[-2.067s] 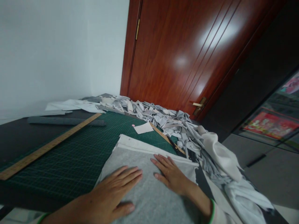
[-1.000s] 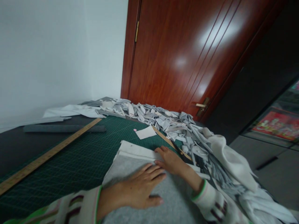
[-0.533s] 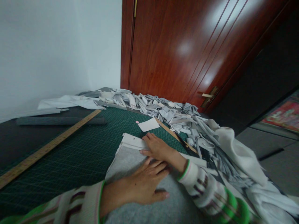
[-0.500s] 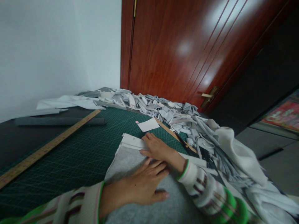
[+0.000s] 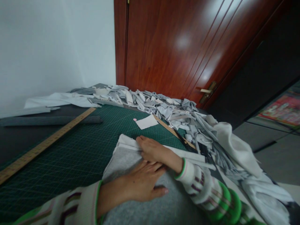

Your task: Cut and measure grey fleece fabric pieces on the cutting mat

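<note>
A grey piece of fabric [image 5: 124, 156] with a folded white edge [image 5: 127, 142] lies over a green cutting mat [image 5: 91, 153]. My left hand [image 5: 142, 184] rests flat on the grey surface, thumb spread away from the fingers. Just beyond it, my right hand [image 5: 152, 150] has its fingers curled over the white edge, gripping the fabric; part of the fingertips is hidden. The left fingertips lie close by the right wrist. Past the fabric's far edge are a small white rectangular piece [image 5: 147, 122] and a pink round bit [image 5: 134, 119].
A long wooden ruler [image 5: 47, 144] crosses the mat at left, over a dark grey roll [image 5: 51, 120]. Black-handled scissors [image 5: 186, 143] lie on a wooden strip [image 5: 167, 126] at right. Fabric scraps [image 5: 164, 109] heap along the back and right, before a brown door [image 5: 159, 47].
My right hand's fingers have curled further over the white edge, and the edge looks more folded. The left hand stays flat on the fabric. The view has shifted slightly.
</note>
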A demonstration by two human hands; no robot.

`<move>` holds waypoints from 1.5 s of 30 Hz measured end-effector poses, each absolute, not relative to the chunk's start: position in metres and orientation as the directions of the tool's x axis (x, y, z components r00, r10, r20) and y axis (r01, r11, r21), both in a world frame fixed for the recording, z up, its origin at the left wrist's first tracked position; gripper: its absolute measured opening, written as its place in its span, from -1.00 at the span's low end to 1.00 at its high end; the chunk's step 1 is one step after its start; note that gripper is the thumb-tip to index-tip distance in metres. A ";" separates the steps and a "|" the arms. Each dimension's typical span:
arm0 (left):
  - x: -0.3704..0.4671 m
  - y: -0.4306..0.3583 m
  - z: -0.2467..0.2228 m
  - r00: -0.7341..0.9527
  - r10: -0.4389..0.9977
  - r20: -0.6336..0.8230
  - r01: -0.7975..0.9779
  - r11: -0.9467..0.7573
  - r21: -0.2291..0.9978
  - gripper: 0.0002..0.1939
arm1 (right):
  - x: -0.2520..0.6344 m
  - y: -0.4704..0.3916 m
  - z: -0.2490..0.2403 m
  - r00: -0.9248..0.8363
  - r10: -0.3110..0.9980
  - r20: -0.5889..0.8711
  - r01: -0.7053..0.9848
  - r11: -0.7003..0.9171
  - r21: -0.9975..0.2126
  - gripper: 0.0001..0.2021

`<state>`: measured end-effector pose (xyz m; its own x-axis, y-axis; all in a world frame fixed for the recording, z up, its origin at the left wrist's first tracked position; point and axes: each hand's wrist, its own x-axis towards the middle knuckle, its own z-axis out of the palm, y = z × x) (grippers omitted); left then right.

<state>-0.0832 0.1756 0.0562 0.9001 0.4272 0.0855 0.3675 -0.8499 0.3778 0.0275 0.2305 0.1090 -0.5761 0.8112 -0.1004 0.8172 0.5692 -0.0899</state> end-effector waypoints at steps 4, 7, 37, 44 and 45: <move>-0.084 0.176 0.054 0.898 0.424 0.118 0.357 -0.858 0.370 -0.34 | 0.028 0.230 0.099 -0.534 0.844 -0.053 0.844 0.527 -0.103 -0.77; -0.083 0.176 0.059 0.904 0.410 0.117 0.345 -0.865 0.365 -0.32 | 0.035 0.235 0.098 -0.519 0.854 -0.045 0.851 0.512 -0.116 -0.74; -0.089 0.175 0.056 0.900 0.392 0.192 0.277 -0.853 0.443 -0.29 | 0.021 0.252 0.103 -0.609 0.793 -0.011 0.789 0.608 0.088 -0.73; -0.089 0.174 0.061 0.905 0.394 0.159 0.282 -0.837 0.470 -0.27 | 0.015 0.276 0.117 -0.601 0.774 -0.202 0.792 0.610 -0.021 -0.83; -0.089 0.174 0.060 0.905 0.396 0.155 0.284 -0.834 0.473 -0.27 | 0.016 0.276 0.115 -0.594 0.780 -0.195 0.798 0.603 -0.020 -0.85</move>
<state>-0.0894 0.1738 0.0604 0.9051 0.3958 0.1552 0.2836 -0.8341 0.4732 0.0157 0.2759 0.1151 -0.5942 0.7804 -0.1948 0.7978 0.6026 -0.0195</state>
